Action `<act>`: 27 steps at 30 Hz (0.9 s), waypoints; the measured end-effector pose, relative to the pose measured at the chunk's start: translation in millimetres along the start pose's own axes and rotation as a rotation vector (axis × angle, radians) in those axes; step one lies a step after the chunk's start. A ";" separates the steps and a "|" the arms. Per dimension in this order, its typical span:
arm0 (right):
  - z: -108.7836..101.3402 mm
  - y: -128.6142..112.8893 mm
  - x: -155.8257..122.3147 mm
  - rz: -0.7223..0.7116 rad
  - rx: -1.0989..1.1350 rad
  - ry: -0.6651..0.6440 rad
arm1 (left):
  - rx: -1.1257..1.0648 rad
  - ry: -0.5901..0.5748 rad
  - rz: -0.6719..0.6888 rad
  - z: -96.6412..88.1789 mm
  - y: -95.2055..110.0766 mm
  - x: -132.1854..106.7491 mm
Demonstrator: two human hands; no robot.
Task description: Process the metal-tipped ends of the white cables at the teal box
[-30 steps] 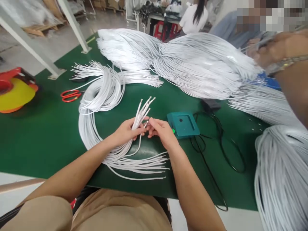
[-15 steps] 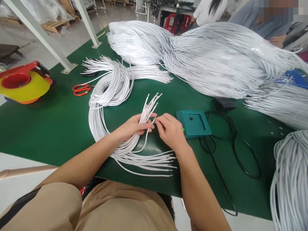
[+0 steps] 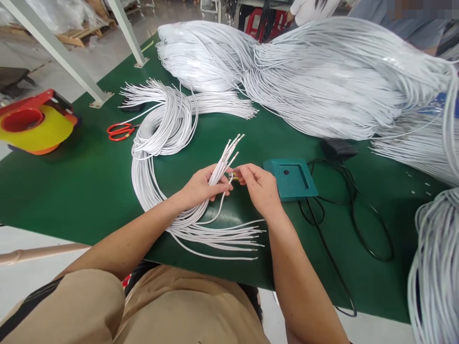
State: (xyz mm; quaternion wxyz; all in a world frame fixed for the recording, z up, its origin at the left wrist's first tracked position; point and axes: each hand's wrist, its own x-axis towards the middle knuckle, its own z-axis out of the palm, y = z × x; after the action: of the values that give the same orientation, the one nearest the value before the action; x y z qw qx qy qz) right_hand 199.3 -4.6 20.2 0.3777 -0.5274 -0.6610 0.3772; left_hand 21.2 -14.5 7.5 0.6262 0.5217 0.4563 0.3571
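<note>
My left hand is closed around a bundle of white cables, whose stripped ends fan upward past the fingers. One cable end is parted from the bundle and lies between both hands, showing thin yellowish inner wires. My right hand pinches these wires between thumb and forefinger. Other cable ends of the bundle lie on the table in front of me. The bundle's length curves back to the left, towards a tied coil of white cables.
On the green table lie red-handled scissors, a tape dispenser, a teal device and black cords. Large heaps of white cable cover the back, and another bundle stands right. A person is across the table.
My right hand has shifted slightly right from the left hand, and yellowish inner wires now show between its fingers and the cable end. My left hand keeps hold of the bundle.
</note>
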 end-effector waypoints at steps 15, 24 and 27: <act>-15.4 9.1 8.7 -0.398 -0.892 -0.045 | 0.043 0.033 0.000 -1.4 -9.6 7.9; -19.0 17.0 13.2 -0.411 -0.941 -0.094 | 0.086 0.095 -0.017 -3.2 -18.2 14.3; -18.0 17.5 15.1 -0.414 -0.967 -0.034 | 0.112 0.124 -0.024 -4.1 -20.4 16.7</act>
State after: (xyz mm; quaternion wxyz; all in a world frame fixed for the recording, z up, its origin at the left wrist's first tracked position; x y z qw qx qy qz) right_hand 220.3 14.8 13.8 0.1470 -0.4935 -0.8560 -0.0449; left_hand 22.2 -1.8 -16.0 0.5708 0.5276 0.5195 0.3550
